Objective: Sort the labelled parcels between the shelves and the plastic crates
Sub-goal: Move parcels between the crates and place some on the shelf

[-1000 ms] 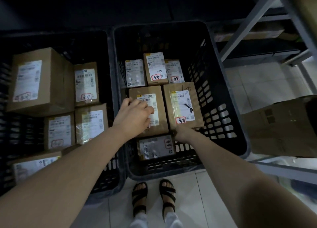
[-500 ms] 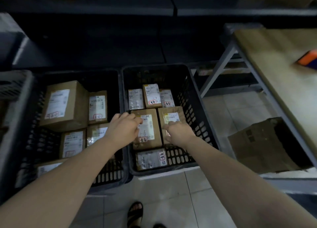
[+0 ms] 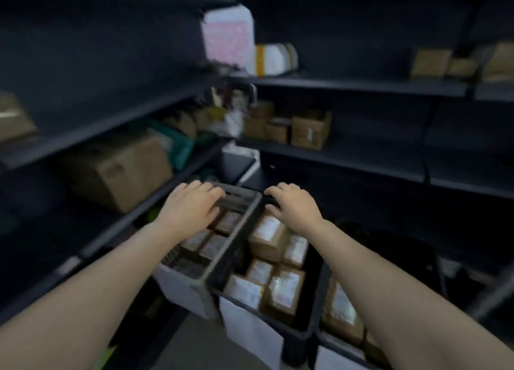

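Dark shelves (image 3: 347,84) run from 9 round to 3 o'clock and carry scattered brown cartons (image 3: 310,130). The whole view is smeared by blur. At 6 o'clock stand the crates, and the parcels (image 3: 267,239) are packed in them label-up.

My left hand (image 3: 192,205) reaches over the left crate (image 3: 183,289), its fingers bent at the far rim. My right hand (image 3: 292,205) does the same at 12 o'clock of the middle crate (image 3: 250,333). I cannot tell whether either hand actually grips the rim or merely hovers. Neither hand holds a parcel.

I judge these small boxes stiff and fairly light, one-hand lifts. Tape may make their faces slick, so I would pinch two opposite side walls, not the top.

Each parcel has a white label (image 3: 268,226), but no writing on them is readable.
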